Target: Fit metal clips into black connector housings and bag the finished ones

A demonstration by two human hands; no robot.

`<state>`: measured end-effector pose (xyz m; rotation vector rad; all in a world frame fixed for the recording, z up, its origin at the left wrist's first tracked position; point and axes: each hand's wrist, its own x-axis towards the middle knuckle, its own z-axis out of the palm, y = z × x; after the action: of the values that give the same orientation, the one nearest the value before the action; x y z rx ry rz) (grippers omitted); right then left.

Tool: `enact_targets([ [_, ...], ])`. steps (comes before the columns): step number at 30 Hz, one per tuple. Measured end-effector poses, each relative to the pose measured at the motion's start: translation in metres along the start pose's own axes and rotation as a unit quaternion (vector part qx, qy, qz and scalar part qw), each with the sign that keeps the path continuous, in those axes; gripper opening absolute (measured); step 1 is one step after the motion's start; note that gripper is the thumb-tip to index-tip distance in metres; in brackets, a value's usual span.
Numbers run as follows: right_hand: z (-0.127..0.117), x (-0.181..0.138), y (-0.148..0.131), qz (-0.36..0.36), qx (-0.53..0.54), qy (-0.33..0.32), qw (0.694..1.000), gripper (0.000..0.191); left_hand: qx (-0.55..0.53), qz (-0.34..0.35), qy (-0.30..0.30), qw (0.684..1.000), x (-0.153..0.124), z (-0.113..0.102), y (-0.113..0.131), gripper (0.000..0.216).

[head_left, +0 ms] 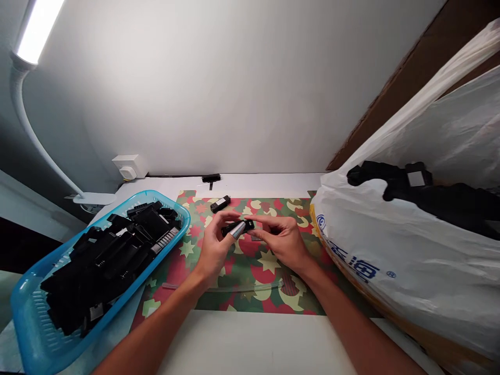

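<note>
In the head view, my left hand (217, 232) is closed round a small black plastic part (230, 227) with a slot near its right end. A silver, tapered piece (238, 229) lies at my left thumb's tip, over the part; whether it is worn on the thumb or pinched, I cannot make out. My right hand (284, 238) has its index finger and thumb at the part's right end. Something small and grey (255, 238) shows under the right fingertips. Just beyond my left hand, a similar black part with a white label (221, 203) rests on the patterned mat (269, 260).
A blue basket (182, 208) heaped with black plastic parts (117, 255) stands at left. Large white plastic bags (390, 229) bulge at right, with black pieces (445, 195) on them. Another black part (211, 178) lies by the wall. A clear strip (234, 287) crosses the mat. A lamp (23, 109) stands left.
</note>
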<state>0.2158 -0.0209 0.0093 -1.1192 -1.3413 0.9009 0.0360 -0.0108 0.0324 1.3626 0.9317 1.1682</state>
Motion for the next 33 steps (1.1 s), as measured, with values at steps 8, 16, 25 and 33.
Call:
enact_targets([
  [8,-0.0034,-0.0018,0.0002,0.006,-0.017,-0.057,0.998,0.031,0.022,-0.132,-0.042,0.99,0.0009,-0.0018,-0.0049,0.036],
  [16,-0.0042,-0.0024,-0.0006,0.014,-0.008,-0.076,0.997,0.031,0.024,-0.111,-0.028,0.993,0.0023,-0.001,0.0003,0.034],
  [25,-0.0046,-0.0016,-0.0025,0.028,-0.009,-0.088,0.996,0.03,0.036,-0.124,-0.012,0.992,0.0032,0.0008,0.0011,0.034],
  [33,-0.0053,-0.0017,-0.0029,0.022,-0.005,-0.09,0.996,0.031,0.012,-0.119,-0.01,0.993,0.0024,0.0012,0.0026,0.031],
])
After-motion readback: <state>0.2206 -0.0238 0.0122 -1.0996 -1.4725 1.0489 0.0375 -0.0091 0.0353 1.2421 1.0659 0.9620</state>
